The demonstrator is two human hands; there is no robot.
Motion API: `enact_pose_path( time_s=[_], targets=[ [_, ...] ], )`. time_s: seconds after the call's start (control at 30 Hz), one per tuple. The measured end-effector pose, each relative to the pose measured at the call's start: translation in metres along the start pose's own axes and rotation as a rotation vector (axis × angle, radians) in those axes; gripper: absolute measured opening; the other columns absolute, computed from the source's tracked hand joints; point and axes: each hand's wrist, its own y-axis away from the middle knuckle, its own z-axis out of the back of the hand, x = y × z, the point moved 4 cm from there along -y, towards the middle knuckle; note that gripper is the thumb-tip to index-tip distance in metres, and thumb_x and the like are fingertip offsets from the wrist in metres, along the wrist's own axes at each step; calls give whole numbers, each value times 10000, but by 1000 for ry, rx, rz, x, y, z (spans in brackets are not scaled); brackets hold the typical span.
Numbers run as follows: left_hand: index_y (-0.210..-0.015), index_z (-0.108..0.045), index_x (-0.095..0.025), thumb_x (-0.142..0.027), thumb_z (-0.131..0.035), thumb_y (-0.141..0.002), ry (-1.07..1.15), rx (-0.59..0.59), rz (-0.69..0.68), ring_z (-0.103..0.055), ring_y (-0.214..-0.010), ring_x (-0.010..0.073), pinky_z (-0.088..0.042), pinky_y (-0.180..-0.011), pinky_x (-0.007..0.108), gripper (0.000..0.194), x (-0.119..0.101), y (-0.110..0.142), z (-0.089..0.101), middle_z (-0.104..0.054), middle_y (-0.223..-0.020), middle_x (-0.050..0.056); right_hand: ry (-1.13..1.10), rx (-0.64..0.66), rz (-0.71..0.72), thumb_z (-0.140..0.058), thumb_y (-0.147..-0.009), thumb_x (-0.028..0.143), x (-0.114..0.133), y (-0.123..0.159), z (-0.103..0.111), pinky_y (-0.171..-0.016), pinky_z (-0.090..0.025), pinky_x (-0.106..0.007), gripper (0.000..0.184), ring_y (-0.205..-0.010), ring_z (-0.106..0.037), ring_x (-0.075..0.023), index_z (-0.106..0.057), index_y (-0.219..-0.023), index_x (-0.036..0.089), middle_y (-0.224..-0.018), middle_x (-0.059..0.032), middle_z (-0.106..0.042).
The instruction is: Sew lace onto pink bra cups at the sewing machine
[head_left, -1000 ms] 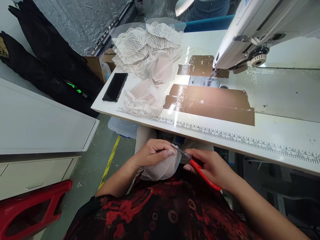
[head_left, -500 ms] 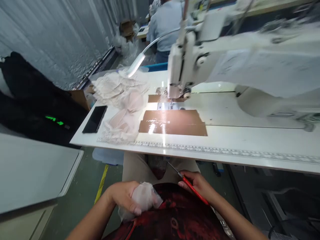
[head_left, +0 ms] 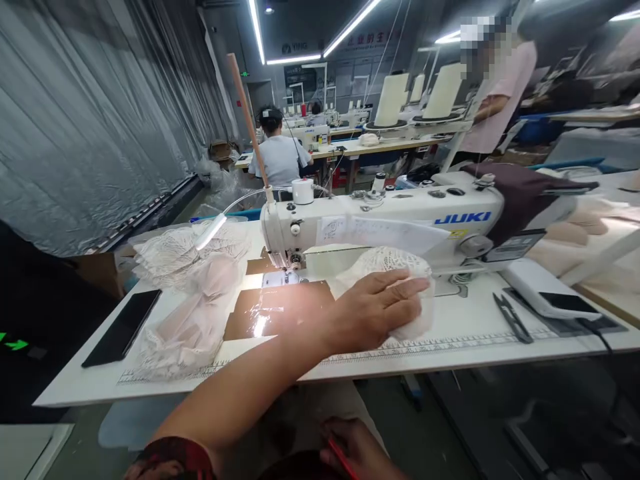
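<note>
My left hand (head_left: 377, 310) reaches across the white sewing table (head_left: 475, 347) and lies over a white lace cup piece (head_left: 393, 261), fingers curved around it. The piece rests on the table just in front of the sewing machine (head_left: 400, 223), right of the needle. My right hand (head_left: 357, 453) stays low near my lap at the bottom edge, closed on the red-handled scissors (head_left: 341, 460); only part of the handle shows.
A pile of lace and pale cup pieces (head_left: 190, 280) lies left of the needle beside a black phone (head_left: 123, 327). Brown tape (head_left: 275, 310) covers the table under the lamp glare. Black thread snips (head_left: 510, 317) lie to the right. A person (head_left: 277, 157) sits further back; another (head_left: 495, 87) stands at right.
My view lifted from my lap to the room. My left hand carried the white piece up from my lap onto the table by the machine. The right hand with the scissors dropped lower.
</note>
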Motion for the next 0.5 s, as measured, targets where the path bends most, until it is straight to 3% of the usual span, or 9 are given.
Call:
enact_pose_path(
  time_s=[0.07,0.1,0.17,0.23,0.3,0.37,0.43,0.5],
  targets=[
    [-1008,-602,-152,-178,-465,-879,-48,154,76,-315,-1374,332,-321,-1084,509,190,27,1,-46,-474,-1400,137,-20,-5,-114,-510,-624,747,-3,-6,-2,-297,-143,-195,531,-367,-229,-85,-442,-549,226,-401,52,-249],
    [-1033,-598,-142,-270,-515,-872,-26,249,109,-340,-1349,365,-338,-1061,524,222,37,4,-64,-483,-1383,153,-41,28,-192,-503,-630,749,-3,-8,-3,-284,-112,-194,519,-342,-193,-82,-468,-545,239,-373,54,-215],
    [-1076,-590,-137,-511,-540,-840,55,342,218,-365,-1316,407,-324,-1051,556,445,52,11,-85,-484,-1370,166,-92,104,-243,-518,-650,721,0,-11,-3,-268,-72,-196,459,-317,-147,-78,-528,-578,268,-352,60,-176],
    [-1023,-620,-151,-586,-379,-891,159,404,292,-400,-1295,384,-329,-1041,549,514,59,14,-92,-521,-1329,150,-159,118,-189,-579,-642,663,7,-12,1,-269,-57,-195,388,-327,-135,-68,-565,-626,276,-373,67,-178],
    [-931,-641,-156,-529,-275,-939,209,410,351,-440,-1269,335,-349,-1027,511,522,64,14,-92,-570,-1266,138,-206,102,-110,-614,-635,612,11,-12,6,-275,-59,-188,346,-346,-141,-58,-574,-652,269,-408,73,-221],
    [-1015,-621,-148,-560,-391,-892,174,361,430,-436,-1266,321,-331,-1040,502,487,71,13,-91,-552,-1290,145,-207,66,-92,-605,-638,600,11,-11,9,-278,-80,-178,332,-351,-182,-58,-578,-666,270,-438,73,-295],
    [-1238,-510,-142,-648,-543,-768,104,319,499,-368,-1313,335,-257,-1085,527,691,77,11,-92,-455,-1394,157,-178,-4,-110,-593,-637,604,8,-8,13,-291,-159,-172,324,-364,-290,-79,-585,-680,283,-467,69,-373],
    [-1366,-393,-156,-713,-554,-713,65,350,531,-270,-1372,343,-171,-1120,544,873,78,9,-96,-352,-1472,150,-154,-51,-115,-600,-637,592,7,-1,16,-348,-291,-190,303,-430,-424,-122,-596,-700,296,-508,61,-440]
  ],
)
